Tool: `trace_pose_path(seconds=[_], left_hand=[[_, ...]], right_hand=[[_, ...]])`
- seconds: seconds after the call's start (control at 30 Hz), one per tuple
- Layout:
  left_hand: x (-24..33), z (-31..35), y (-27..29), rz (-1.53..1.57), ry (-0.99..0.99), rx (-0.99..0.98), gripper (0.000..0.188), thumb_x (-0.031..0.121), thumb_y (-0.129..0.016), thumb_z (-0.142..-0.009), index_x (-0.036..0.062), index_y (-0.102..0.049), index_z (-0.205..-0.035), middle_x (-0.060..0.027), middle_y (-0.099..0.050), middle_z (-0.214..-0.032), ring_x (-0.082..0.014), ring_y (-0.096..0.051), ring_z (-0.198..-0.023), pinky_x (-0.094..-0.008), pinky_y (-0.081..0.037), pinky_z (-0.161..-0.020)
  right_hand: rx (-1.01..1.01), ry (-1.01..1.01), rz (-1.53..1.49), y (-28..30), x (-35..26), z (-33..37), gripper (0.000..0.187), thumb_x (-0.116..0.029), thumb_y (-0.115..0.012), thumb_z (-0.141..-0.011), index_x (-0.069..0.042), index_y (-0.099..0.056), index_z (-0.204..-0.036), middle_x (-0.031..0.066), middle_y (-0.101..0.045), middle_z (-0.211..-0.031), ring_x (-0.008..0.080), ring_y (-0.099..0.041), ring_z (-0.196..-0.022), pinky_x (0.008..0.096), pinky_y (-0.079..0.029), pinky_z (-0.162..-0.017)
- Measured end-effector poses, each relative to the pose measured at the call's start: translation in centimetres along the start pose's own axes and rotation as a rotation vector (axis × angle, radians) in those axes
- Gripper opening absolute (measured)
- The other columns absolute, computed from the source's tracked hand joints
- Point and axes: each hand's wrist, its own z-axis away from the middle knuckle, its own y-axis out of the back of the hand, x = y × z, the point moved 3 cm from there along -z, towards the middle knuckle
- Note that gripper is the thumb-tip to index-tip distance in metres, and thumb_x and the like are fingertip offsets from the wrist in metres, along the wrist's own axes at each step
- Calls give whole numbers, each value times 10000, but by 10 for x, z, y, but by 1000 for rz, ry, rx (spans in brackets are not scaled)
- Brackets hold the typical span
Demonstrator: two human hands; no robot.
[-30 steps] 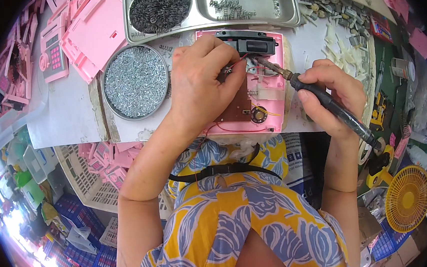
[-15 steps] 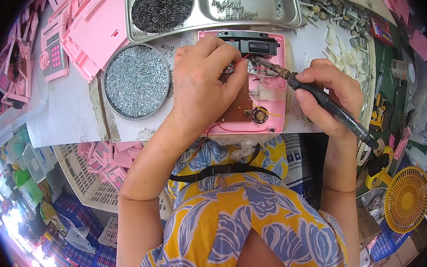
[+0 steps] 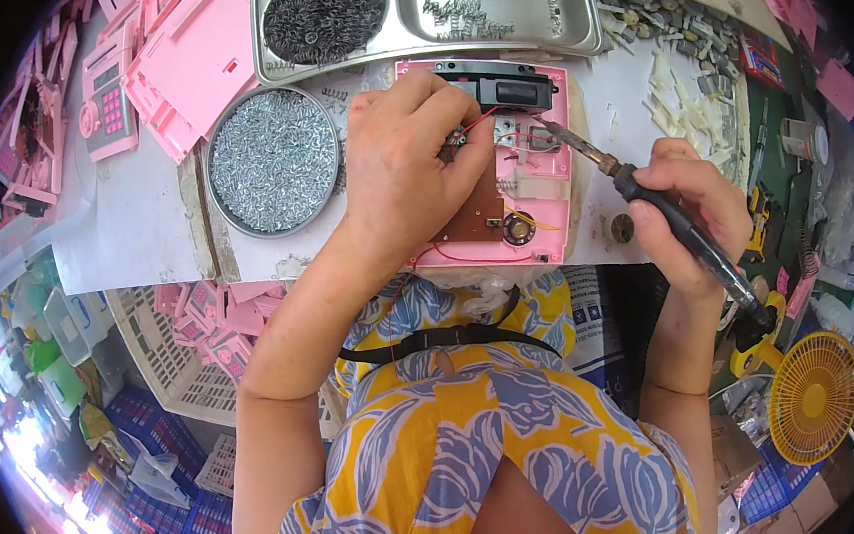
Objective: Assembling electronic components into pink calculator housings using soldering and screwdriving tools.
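Note:
A soldering iron (image 3: 685, 232) with a dark handle is gripped in my right hand (image 3: 698, 210). Its metal tip hovers at the right side of a pink plastic housing (image 3: 557, 191), near a black part (image 3: 519, 91) at the housing's far end. My left hand (image 3: 413, 153) lies over the housing's left portion, thumb and forefinger pinched by a red wire (image 3: 477, 122). The fingertips partly hide what they hold. Inside the housing sit a brown circuit board (image 3: 473, 218), a small round speaker-like part (image 3: 519, 228), a spring and thin red and yellow wires.
A round tray of small screws (image 3: 273, 164) stands left of the housing. Behind it is a metal tray (image 3: 500, 42) with springs. Pink panels (image 3: 192, 65) lie far left, white plastic pieces (image 3: 684, 96) to the right. A yellow fan (image 3: 815, 397) is at lower right.
The soldering iron in my right hand has drawn back to the right, off the spot by the black part. A small round object on the table now shows. My left hand stays nearly still.

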Motion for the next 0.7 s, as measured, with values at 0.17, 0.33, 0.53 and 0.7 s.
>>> trace_pose_path(seconds=[0.17, 0.33, 0.53, 0.7], left_hand=[[1, -1, 1, -23, -12, 1, 124, 113, -759, -757, 112, -637, -784, -18, -583, -777, -229, -573, -677, -374, -375, -681], [2, -1, 2, -40, -12, 11, 127, 111, -769, -763, 102, -644, -784, -17, -589, -773, -222, -571, -668, -365, -382, -677], [8, -1, 12, -95, -14, 32, 201, 98, -815, -739, 94, -679, -887, -23, -622, -788, -235, -601, -728, -362, -442, -706], [45, 10, 26, 113, -140, -184, 401, 137, -880, -670, 86, -666, -1006, -72, -650, -930, -294, -624, -841, -390, -510, -755]], right_hand=[[38, 14, -3, 9, 3, 9, 251, 13, -753, -733, 39, -673, -969, 101, -676, -782, 176, -537, -630, 307, -420, -650], [77, -23, -10, 9, 1, 12, 258, 8, -758, -736, 42, -670, -976, 96, -663, -784, 177, -538, -653, 306, -416, -659], [65, 10, -11, 15, 3, 16, 263, 2, -751, -758, 48, -663, -1002, 105, -646, -800, 177, -535, -697, 301, -410, -664], [186, 17, -43, 37, -2, 35, 274, 20, -723, -775, 63, -637, -1032, 121, -620, -815, 189, -525, -765, 309, -406, -724]])
